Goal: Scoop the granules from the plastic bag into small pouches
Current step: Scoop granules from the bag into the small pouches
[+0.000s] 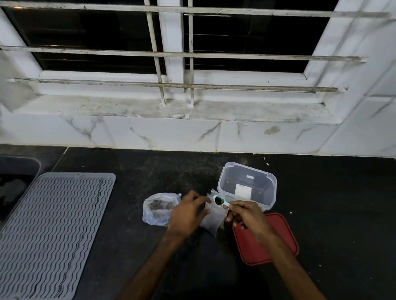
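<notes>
two bare arms reach in from the bottom over a black counter [326, 200]. the right hand [246, 214] pinches the handle of a small light blue spoon [221, 201] between thumb and fingers. the round end of the spoon looks dark inside and sits just above the top of a small clear pouch [212, 220]. the left hand [186, 214] has its fingers closed on the top edge of that pouch and holds it up. the lower part of the pouch looks dark.

a red lid [267, 243] lies flat under the right wrist. left of the left hand sits a crumpled plastic bag [154, 210] with dark brown granules [159, 206] inside; its top is open.

a gray wavy mat [50, 232] lies far to the left, next to a sink [7, 187].

behind the hands stands a clear box [247, 186] with no lid on. farther back is a white tiled wall [170, 135] and a window with bars [174, 53], dark outside.
</notes>
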Action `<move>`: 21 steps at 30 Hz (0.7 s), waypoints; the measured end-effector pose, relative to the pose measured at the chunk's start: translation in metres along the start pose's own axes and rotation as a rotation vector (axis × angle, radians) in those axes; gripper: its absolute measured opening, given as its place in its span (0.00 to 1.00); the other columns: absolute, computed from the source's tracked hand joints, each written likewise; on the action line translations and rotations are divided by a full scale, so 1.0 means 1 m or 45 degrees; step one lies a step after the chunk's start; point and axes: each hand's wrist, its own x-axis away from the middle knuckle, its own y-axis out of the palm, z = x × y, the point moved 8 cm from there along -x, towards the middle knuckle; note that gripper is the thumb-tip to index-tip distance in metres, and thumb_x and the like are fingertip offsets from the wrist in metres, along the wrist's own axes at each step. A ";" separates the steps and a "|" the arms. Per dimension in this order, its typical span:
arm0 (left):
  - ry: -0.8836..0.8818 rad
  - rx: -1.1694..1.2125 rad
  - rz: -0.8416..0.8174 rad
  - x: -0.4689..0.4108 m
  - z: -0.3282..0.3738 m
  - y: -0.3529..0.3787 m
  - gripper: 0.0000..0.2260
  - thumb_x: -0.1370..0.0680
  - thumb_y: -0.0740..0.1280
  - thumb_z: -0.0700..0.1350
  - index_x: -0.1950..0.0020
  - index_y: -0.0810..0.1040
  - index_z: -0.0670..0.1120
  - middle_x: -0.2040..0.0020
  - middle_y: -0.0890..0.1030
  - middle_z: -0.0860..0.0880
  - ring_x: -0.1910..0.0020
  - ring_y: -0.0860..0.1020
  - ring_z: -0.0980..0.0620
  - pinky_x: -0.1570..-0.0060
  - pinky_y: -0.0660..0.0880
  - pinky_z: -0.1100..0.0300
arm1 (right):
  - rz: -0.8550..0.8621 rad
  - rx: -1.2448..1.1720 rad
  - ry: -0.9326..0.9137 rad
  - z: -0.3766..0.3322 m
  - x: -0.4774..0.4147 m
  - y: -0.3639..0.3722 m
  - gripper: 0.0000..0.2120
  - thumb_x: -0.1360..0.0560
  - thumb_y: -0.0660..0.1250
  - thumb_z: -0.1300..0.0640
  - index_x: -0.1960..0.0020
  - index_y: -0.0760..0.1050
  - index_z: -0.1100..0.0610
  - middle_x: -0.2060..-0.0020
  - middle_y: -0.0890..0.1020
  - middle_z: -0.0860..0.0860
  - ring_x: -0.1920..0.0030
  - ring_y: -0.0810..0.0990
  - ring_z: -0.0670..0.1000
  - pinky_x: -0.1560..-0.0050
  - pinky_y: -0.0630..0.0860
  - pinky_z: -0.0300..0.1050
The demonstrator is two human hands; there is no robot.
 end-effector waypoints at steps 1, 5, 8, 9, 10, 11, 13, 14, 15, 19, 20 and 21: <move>-0.018 -0.020 -0.050 -0.001 0.002 0.008 0.13 0.22 0.67 0.51 0.38 0.77 0.58 0.42 0.73 0.53 0.45 0.76 0.53 0.52 0.77 0.54 | 0.002 0.011 0.000 0.003 0.001 -0.002 0.09 0.21 0.63 0.62 0.53 0.82 0.62 0.69 0.82 0.57 0.75 0.73 0.48 0.76 0.62 0.37; -0.046 -0.066 -0.100 -0.003 0.002 0.023 0.10 0.21 0.64 0.50 0.41 0.79 0.56 0.44 0.75 0.52 0.46 0.77 0.52 0.53 0.74 0.58 | -0.010 0.123 -0.002 0.014 0.000 -0.003 0.10 0.21 0.63 0.62 0.56 0.82 0.61 0.69 0.83 0.56 0.76 0.74 0.48 0.77 0.63 0.37; -0.075 0.025 -0.027 -0.002 -0.001 0.024 0.07 0.22 0.65 0.48 0.46 0.81 0.54 0.46 0.78 0.54 0.48 0.79 0.53 0.52 0.76 0.57 | -0.041 0.225 -0.040 0.016 -0.003 -0.001 0.09 0.21 0.63 0.63 0.55 0.82 0.60 0.69 0.83 0.55 0.76 0.74 0.47 0.77 0.66 0.35; -0.081 0.062 0.000 0.000 -0.003 0.023 0.07 0.22 0.66 0.47 0.47 0.82 0.54 0.47 0.79 0.55 0.49 0.79 0.53 0.51 0.76 0.56 | -0.044 0.274 -0.073 0.015 -0.005 -0.001 0.09 0.21 0.63 0.63 0.54 0.82 0.59 0.70 0.83 0.55 0.76 0.75 0.47 0.75 0.68 0.35; -0.087 0.094 0.026 0.001 -0.004 0.022 0.07 0.23 0.67 0.47 0.48 0.82 0.54 0.47 0.80 0.56 0.49 0.80 0.54 0.51 0.76 0.57 | -0.040 0.353 -0.121 0.013 -0.006 0.000 0.09 0.21 0.64 0.63 0.53 0.83 0.57 0.70 0.83 0.53 0.76 0.75 0.47 0.73 0.71 0.37; -0.098 0.114 0.041 0.003 -0.005 0.022 0.07 0.23 0.67 0.47 0.48 0.83 0.54 0.48 0.81 0.56 0.50 0.80 0.55 0.50 0.77 0.57 | -0.032 0.465 -0.185 0.011 -0.007 0.000 0.08 0.21 0.64 0.61 0.51 0.83 0.55 0.70 0.83 0.51 0.75 0.76 0.45 0.70 0.73 0.37; -0.101 0.141 0.057 0.007 -0.006 0.022 0.07 0.23 0.68 0.46 0.48 0.83 0.54 0.48 0.83 0.56 0.50 0.80 0.56 0.50 0.76 0.59 | -0.023 0.755 -0.333 0.002 -0.006 0.002 0.10 0.21 0.65 0.57 0.45 0.83 0.50 0.69 0.83 0.45 0.72 0.78 0.40 0.65 0.73 0.35; -0.103 0.159 0.061 0.008 -0.007 0.022 0.07 0.24 0.69 0.46 0.48 0.84 0.54 0.49 0.83 0.56 0.50 0.80 0.56 0.49 0.76 0.62 | -0.017 0.908 -0.402 -0.002 -0.005 0.004 0.11 0.21 0.65 0.56 0.42 0.82 0.48 0.65 0.84 0.42 0.67 0.79 0.39 0.62 0.73 0.34; -0.117 0.183 0.058 0.009 -0.008 0.022 0.07 0.24 0.69 0.46 0.48 0.84 0.53 0.49 0.84 0.55 0.50 0.81 0.56 0.50 0.74 0.64 | -0.005 1.063 -0.470 -0.005 -0.003 0.007 0.12 0.21 0.64 0.56 0.41 0.81 0.46 0.60 0.84 0.42 0.62 0.80 0.40 0.59 0.73 0.35; -0.213 0.290 0.042 0.013 -0.016 0.023 0.06 0.25 0.71 0.48 0.50 0.84 0.54 0.51 0.85 0.56 0.53 0.81 0.59 0.55 0.71 0.71 | 0.009 1.302 -0.625 -0.003 -0.003 0.017 0.15 0.20 0.62 0.57 0.36 0.78 0.46 0.45 0.81 0.48 0.46 0.77 0.49 0.47 0.72 0.42; -0.231 0.317 0.047 0.013 -0.018 0.025 0.05 0.25 0.71 0.48 0.50 0.84 0.55 0.52 0.85 0.57 0.53 0.81 0.59 0.54 0.72 0.70 | 0.001 1.262 -0.623 -0.002 -0.003 0.018 0.15 0.20 0.61 0.57 0.35 0.77 0.47 0.44 0.79 0.48 0.45 0.75 0.50 0.45 0.70 0.41; -0.246 0.329 0.055 0.014 -0.019 0.025 0.04 0.25 0.71 0.49 0.51 0.84 0.55 0.53 0.85 0.57 0.54 0.81 0.59 0.53 0.74 0.68 | 0.001 1.215 -0.622 0.000 -0.003 0.019 0.15 0.19 0.61 0.57 0.35 0.77 0.48 0.45 0.79 0.49 0.45 0.73 0.49 0.44 0.68 0.40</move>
